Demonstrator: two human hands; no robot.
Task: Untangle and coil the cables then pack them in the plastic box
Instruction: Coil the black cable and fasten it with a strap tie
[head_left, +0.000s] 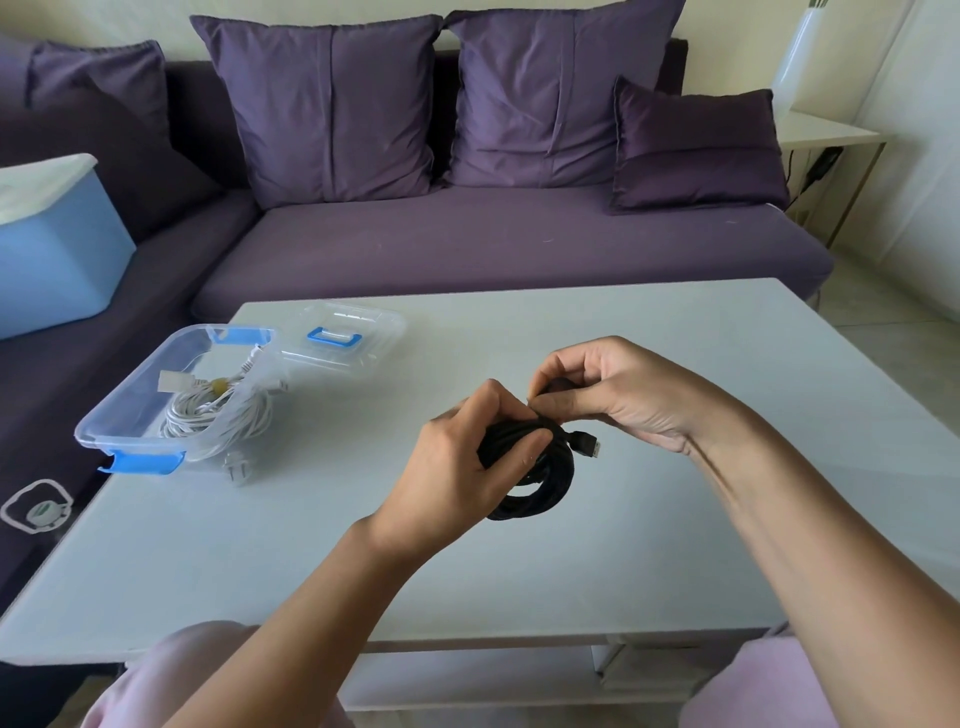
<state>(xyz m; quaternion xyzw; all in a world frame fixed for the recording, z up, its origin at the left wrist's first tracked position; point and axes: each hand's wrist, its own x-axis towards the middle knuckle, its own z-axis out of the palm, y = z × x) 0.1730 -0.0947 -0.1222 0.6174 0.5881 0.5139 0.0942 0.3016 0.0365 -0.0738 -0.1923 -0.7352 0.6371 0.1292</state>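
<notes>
black cable (545, 491): rolled in a ring, held over the counter (675, 519)
left hand (457, 462): grip holding the ring
right hand (618, 395): grip pinching the ring's top
plastic box (136, 442): on the counter, white cables (218, 415) in it

A pale, low worktop (675, 364) carries a clear plastic box (136, 446) with blue latches at its far left corner, the box's left side reaching past the edge. White cables (218, 410) lie inside. Touching the box's far side lies its clear lid (353, 332); a white plug (237, 466) rests just beside the box.
</notes>
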